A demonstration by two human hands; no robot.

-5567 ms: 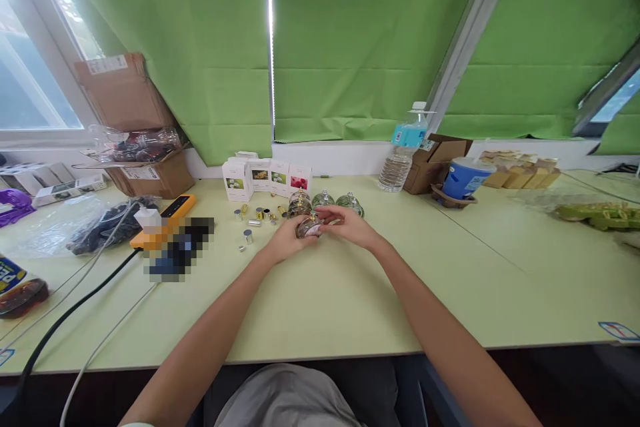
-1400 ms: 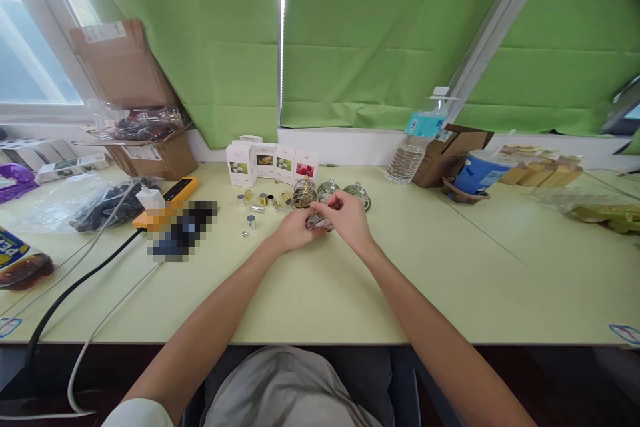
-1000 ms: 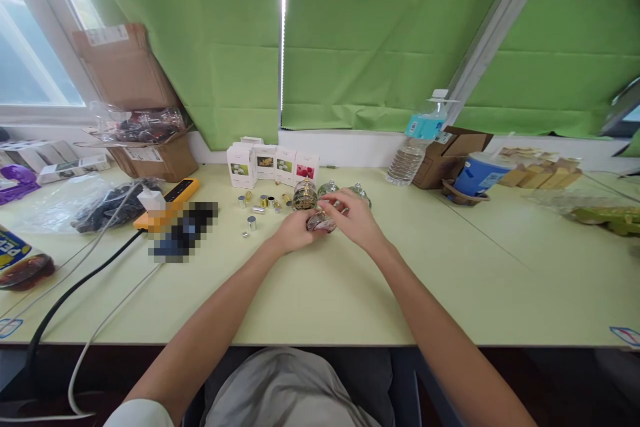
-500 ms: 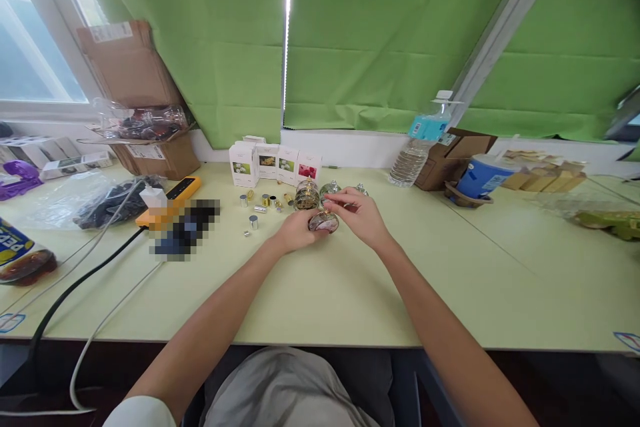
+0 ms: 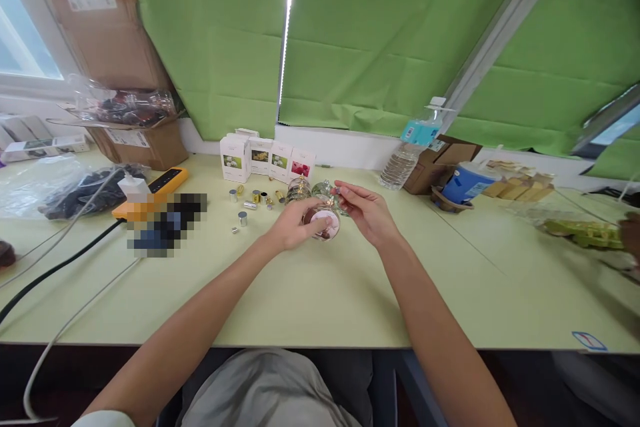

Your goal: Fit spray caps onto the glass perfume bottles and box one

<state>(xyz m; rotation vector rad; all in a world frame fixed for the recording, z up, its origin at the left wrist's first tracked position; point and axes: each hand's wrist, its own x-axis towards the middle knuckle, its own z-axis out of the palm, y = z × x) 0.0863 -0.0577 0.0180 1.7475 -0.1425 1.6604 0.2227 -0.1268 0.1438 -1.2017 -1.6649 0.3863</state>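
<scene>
Glass jar (image 5: 323, 214), frame centre, is gripped by the left hand (image 5: 294, 223), label facing the wearer, apparently for steadiness. Right hand (image 5: 373, 215) bends its fingers beside the jar's top; cannot tell whether they pinch anything. Metal cylinders (image 5: 243, 219) lie left of centre.

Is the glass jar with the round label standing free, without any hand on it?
No, the left hand grips the glass jar, its thumb lying across the label.
</scene>
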